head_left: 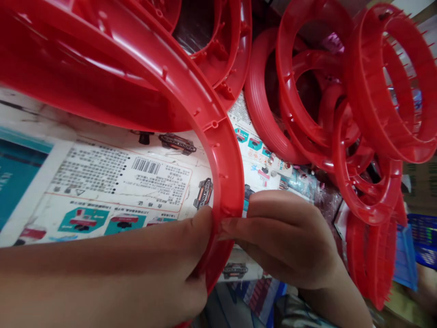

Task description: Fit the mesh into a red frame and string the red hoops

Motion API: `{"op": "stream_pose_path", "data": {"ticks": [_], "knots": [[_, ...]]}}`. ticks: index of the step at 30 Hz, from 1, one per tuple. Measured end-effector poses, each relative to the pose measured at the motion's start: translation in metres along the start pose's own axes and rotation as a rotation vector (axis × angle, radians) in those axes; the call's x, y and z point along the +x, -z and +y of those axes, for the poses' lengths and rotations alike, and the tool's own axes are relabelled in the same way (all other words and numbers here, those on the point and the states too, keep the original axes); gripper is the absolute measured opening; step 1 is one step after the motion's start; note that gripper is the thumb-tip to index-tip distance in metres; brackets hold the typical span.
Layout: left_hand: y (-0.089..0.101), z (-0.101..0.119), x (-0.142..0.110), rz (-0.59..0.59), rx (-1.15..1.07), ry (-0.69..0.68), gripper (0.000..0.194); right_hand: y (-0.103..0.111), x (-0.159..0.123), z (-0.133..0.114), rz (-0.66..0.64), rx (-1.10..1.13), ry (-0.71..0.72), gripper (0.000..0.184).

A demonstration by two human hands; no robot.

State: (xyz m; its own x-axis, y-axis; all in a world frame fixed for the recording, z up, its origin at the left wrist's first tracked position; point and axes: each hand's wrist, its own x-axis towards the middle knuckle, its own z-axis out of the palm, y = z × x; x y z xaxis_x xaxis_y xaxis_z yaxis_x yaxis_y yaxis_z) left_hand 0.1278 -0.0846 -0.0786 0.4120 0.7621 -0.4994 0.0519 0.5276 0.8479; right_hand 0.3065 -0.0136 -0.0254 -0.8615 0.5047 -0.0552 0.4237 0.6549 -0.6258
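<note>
A large red plastic ring (225,164) with a channel and small pegs stands tilted in front of me. My left hand (191,264) comes in from the left and is closed around the ring's lower part, its fingers partly hidden behind the rim. From the right, my right hand (287,237) reaches to the ring's channel, thumb and forefinger pinched together against it. Whatever lies between those fingertips is too small or too covered to make out. Beneath the ring spreads a printed white cardboard sheet (157,182) with a barcode and toy pictures.
Several more red rings (287,91) lie heaped at the right, some leaning on one another. Another red ring part (232,59) sits behind the near one. A blue plastic piece (406,259) shows at the right edge, and small bits lie scattered on the cardboard near the heap.
</note>
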Motion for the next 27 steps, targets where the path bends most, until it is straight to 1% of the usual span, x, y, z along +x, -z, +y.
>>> {"op": "stream_pose_path", "data": {"ticks": [2,6,10,15,18,21,24,26,27], "knots": [[-0.001,-0.001,0.000,-0.007,0.047,-0.016,0.012,0.000,0.001,0.002,0.020,0.000,0.015,0.016],[-0.001,-0.002,0.000,0.014,0.114,-0.036,0.013,0.000,0.000,0.004,0.037,0.021,-0.004,0.009],[-0.001,-0.002,-0.002,0.002,0.119,-0.035,0.013,0.000,0.001,0.005,0.043,0.100,0.033,0.010],[-0.003,-0.001,-0.001,0.016,0.131,-0.051,0.025,-0.001,0.002,0.004,0.006,0.071,-0.039,0.012],[-0.004,0.001,0.001,0.005,0.145,-0.043,0.025,-0.001,0.001,0.003,0.022,0.069,-0.051,0.012],[-0.003,0.003,0.001,-0.026,0.109,0.000,0.019,0.002,0.000,0.002,0.034,0.045,-0.065,0.008],[-0.001,0.005,0.002,-0.065,0.051,0.029,0.015,0.007,-0.006,-0.005,0.032,-0.021,-0.074,0.005],[-0.002,0.004,0.002,-0.052,-0.022,0.018,0.014,0.010,-0.010,-0.013,0.052,-0.105,-0.094,0.007],[-0.004,0.004,0.002,-0.024,-0.072,0.007,0.013,0.011,-0.012,-0.017,0.061,-0.146,-0.106,0.008]]}}
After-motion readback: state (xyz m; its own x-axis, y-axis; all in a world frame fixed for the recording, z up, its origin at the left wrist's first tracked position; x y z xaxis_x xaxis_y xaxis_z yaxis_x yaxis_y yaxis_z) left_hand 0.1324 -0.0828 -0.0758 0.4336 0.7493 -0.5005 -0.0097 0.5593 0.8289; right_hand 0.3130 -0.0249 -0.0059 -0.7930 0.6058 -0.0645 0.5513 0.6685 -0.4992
